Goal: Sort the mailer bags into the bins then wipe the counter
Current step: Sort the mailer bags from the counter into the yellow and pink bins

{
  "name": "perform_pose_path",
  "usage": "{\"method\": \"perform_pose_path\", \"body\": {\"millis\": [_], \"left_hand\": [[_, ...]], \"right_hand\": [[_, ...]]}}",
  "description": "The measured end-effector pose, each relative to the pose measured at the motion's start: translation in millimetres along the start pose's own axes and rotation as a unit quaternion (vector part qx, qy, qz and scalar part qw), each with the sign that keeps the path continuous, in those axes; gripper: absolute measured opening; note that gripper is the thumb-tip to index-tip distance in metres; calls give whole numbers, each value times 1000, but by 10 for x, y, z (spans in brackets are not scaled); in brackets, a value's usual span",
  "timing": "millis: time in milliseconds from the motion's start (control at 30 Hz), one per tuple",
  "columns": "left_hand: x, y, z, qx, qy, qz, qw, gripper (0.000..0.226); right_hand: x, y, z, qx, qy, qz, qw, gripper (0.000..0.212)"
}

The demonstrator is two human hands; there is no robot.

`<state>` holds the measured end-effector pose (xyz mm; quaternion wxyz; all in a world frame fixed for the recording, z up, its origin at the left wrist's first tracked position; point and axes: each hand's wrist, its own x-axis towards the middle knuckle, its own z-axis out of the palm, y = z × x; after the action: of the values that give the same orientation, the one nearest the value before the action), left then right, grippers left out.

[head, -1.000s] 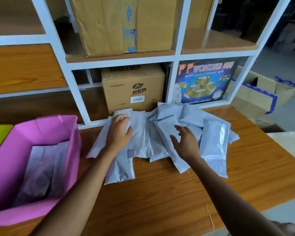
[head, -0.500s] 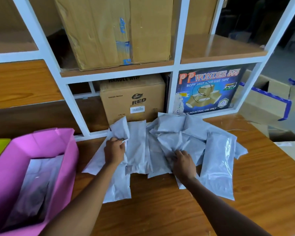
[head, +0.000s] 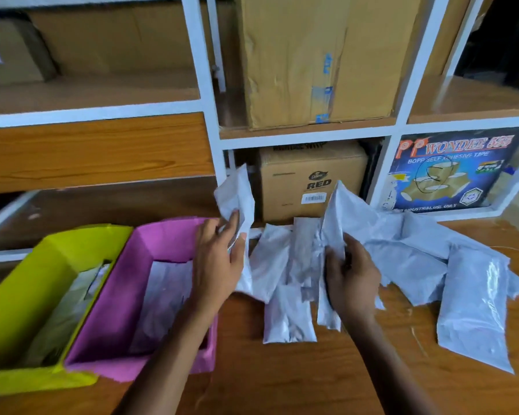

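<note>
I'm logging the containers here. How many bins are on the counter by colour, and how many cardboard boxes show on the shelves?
Yellow bin: 1
Pink bin: 1
Cardboard boxes: 5, namely the tall taped one, the RED one, two at upper left and the printed tape carton
Total: 7

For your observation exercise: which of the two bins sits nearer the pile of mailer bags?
The pink bin: it stands right beside the grey mailer bags, under the left hand, whereas the yellow bin lies beyond it.

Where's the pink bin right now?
The pink bin sits low on the left of the head view, on the wooden counter, between the yellow bin and the left hand.
</note>
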<state>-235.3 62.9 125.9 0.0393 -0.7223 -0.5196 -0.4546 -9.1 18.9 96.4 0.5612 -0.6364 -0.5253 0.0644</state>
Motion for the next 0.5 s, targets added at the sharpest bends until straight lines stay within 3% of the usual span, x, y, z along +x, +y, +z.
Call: {"method": "perform_pose_path", "body": {"millis": [233,500], "left_hand": [[-185,-1024,-1100,74,-4,-2,997,45],[-149,-1871,-1861,112,8,-14,994,44]], "right_hand": [[-490,-1162,830,45,-45,-87,994,31],[-899,-1869,1742,54,-132,-159,977,29]]}}
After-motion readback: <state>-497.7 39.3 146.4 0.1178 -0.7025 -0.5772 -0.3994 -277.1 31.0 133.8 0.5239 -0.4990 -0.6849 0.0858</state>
